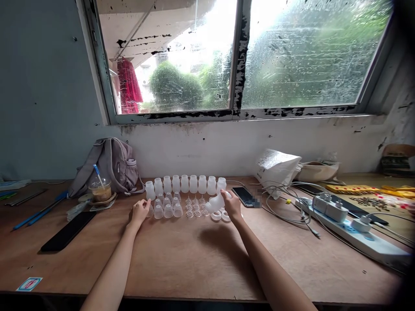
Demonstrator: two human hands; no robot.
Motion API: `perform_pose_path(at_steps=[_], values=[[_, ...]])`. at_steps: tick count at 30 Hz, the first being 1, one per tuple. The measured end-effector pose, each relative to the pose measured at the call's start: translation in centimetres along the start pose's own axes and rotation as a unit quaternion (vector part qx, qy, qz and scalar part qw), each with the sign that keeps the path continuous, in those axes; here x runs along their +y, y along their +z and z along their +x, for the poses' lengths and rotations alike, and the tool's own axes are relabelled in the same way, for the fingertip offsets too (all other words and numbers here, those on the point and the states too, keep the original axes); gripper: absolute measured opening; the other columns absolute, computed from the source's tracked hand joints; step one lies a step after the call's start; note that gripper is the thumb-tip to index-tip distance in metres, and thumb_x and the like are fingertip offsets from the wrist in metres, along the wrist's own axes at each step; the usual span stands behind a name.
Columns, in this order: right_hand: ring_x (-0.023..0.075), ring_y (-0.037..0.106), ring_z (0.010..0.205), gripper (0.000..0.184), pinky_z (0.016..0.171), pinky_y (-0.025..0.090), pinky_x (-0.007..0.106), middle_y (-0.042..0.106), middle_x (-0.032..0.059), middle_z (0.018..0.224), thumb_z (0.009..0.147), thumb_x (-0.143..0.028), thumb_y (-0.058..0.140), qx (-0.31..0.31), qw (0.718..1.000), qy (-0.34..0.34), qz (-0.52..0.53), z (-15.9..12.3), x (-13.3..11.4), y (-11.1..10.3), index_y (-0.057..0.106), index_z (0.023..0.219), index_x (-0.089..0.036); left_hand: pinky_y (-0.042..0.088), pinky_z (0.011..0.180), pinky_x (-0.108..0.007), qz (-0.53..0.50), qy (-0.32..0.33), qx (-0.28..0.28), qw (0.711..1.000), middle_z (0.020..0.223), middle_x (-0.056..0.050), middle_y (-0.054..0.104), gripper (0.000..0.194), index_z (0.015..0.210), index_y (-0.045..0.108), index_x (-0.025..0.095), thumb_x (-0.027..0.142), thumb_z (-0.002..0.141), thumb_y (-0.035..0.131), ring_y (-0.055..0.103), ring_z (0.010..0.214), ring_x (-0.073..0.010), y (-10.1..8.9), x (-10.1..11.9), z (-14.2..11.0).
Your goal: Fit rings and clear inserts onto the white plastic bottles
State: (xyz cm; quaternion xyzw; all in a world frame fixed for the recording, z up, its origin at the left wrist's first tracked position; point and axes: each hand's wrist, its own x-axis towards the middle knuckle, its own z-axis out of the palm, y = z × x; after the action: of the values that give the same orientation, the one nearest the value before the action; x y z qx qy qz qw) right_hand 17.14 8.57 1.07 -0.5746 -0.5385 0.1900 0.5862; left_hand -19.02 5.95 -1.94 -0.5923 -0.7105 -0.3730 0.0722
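Note:
My right hand (232, 206) grips a translucent white bottle (214, 203), tilted with its neck pointing down to the left, above several white rings (216, 216). My left hand (140, 211) is at the left end of the group, its fingers closed on a clear dome-shaped cap (151, 211), which it partly hides. Behind them stands a row of upright, open-necked white bottles (184, 183). In front of that row are several clear caps (168, 211) and small clear ring-shaped parts with thin tips (197, 207).
At left are a backpack (113, 166), a drink cup (100, 190) and a black slab-like object (68, 232). To the right lie a phone (243, 197), a white bag (277, 170), tangled cables (285, 209) and a power strip (372, 246) with chargers.

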Motion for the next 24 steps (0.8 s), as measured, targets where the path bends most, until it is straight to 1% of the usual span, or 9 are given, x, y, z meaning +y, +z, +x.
perform_pose_path(at_steps=[5,8,11,13,16,18,20,21,24], values=[[0.0203,0.053,0.060,0.049,0.052,0.036,0.027,0.061,0.0066,0.062,0.066,-0.058,0.042,-0.004,1.000,0.007,-0.006,0.1,0.1,0.0,0.062,0.073,-0.014,0.033,0.056,-0.022,0.008,-0.016,0.004,1.000,0.060,-0.002,0.055,0.031,0.054,0.051,0.018,0.039,0.075,0.042,0.051,0.060,-0.0149,-0.2,0.0,-0.1],[0.0197,0.053,0.057,0.048,0.050,0.037,0.027,0.061,0.0070,0.062,0.066,-0.058,0.043,-0.008,1.000,0.017,0.006,0.1,0.0,0.0,0.061,0.074,-0.014,0.030,0.051,-0.022,0.018,-0.046,0.033,0.998,0.062,-0.002,0.055,0.036,0.055,0.052,0.019,0.046,0.075,0.041,0.051,0.061,-0.0155,-1.0,0.5,-0.4],[0.0165,0.050,0.045,0.049,0.042,0.036,0.026,0.058,0.0052,0.056,0.066,-0.058,0.044,-0.008,0.998,0.052,0.036,-0.1,-0.3,0.1,0.060,0.076,-0.013,0.030,0.050,-0.021,0.018,-0.049,0.097,0.994,0.066,-0.002,0.053,0.033,0.066,0.055,0.019,0.045,0.078,0.038,0.050,0.061,-0.0144,-2.1,2.5,-1.0],[0.0139,0.047,0.038,0.048,0.037,0.034,0.026,0.056,0.0033,0.053,0.066,-0.057,0.046,-0.017,0.994,0.079,0.069,-0.4,-0.5,0.3,0.058,0.078,-0.012,0.034,0.054,-0.021,-0.001,-0.001,0.117,0.993,0.070,-0.002,0.053,0.028,0.075,0.055,0.019,0.039,0.080,0.037,0.050,0.064,-0.0134,-2.4,5.0,-1.7],[0.0128,0.046,0.034,0.044,0.032,0.034,0.025,0.056,0.0028,0.055,0.065,-0.053,0.049,-0.045,0.986,0.104,0.121,-0.9,-0.7,0.7,0.056,0.080,-0.013,0.038,0.064,-0.021,-0.034,0.146,0.046,0.988,0.083,-0.002,0.054,0.019,0.089,0.052,0.020,0.028,0.080,0.038,0.052,0.073,-0.0131,-1.6,10.0,-3.4],[0.0125,0.046,0.035,0.041,0.032,0.034,0.024,0.056,0.0027,0.057,0.065,-0.052,0.050,-0.065,0.982,0.109,0.140,-1.3,-0.8,1.0,0.054,0.080,-0.014,0.040,0.071,-0.024,-0.016,0.240,-0.020,0.971,0.094,-0.004,0.054,0.031,0.104,0.047,0.021,0.022,0.074,0.044,0.051,0.085,-0.0159,-0.4,13.5,-4.5],[0.0117,0.045,0.035,0.040,0.032,0.033,0.024,0.056,0.0019,0.057,0.065,-0.052,0.050,-0.071,0.984,0.096,0.131,-1.6,-0.9,1.2,0.053,0.078,-0.015,0.039,0.077,-0.030,0.021,0.246,-0.036,0.968,0.104,-0.007,0.052,0.053,0.117,0.038,0.021,0.019,0.066,0.051,0.049,0.092,-0.0205,0.9,16.3,-5.3],[0.0116,0.045,0.036,0.039,0.034,0.033,0.024,0.055,0.0018,0.057,0.065,-0.052,0.050,-0.067,0.988,0.078,0.118,-1.7,-1.0,1.3,0.053,0.076,-0.015,0.038,0.078,-0.032,0.033,0.236,-0.046,0.970,0.105,-0.008,0.052,0.054,0.117,0.038,0.020,0.019,0.065,0.053,0.049,0.094,-0.0223,1.5,17.4,-5.5],[0.0138,0.049,0.048,0.035,0.043,0.035,0.024,0.056,0.0024,0.060,0.066,-0.050,0.049,-0.029,0.998,-0.020,0.060,-2.0,-1.2,1.2,0.053,0.070,-0.016,0.041,0.069,-0.031,0.042,0.168,-0.119,0.978,0.091,-0.009,0.060,0.036,0.104,0.048,0.019,0.024,0.068,0.051,0.055,0.085,-0.0239,2.9,19.1,-6.0]])
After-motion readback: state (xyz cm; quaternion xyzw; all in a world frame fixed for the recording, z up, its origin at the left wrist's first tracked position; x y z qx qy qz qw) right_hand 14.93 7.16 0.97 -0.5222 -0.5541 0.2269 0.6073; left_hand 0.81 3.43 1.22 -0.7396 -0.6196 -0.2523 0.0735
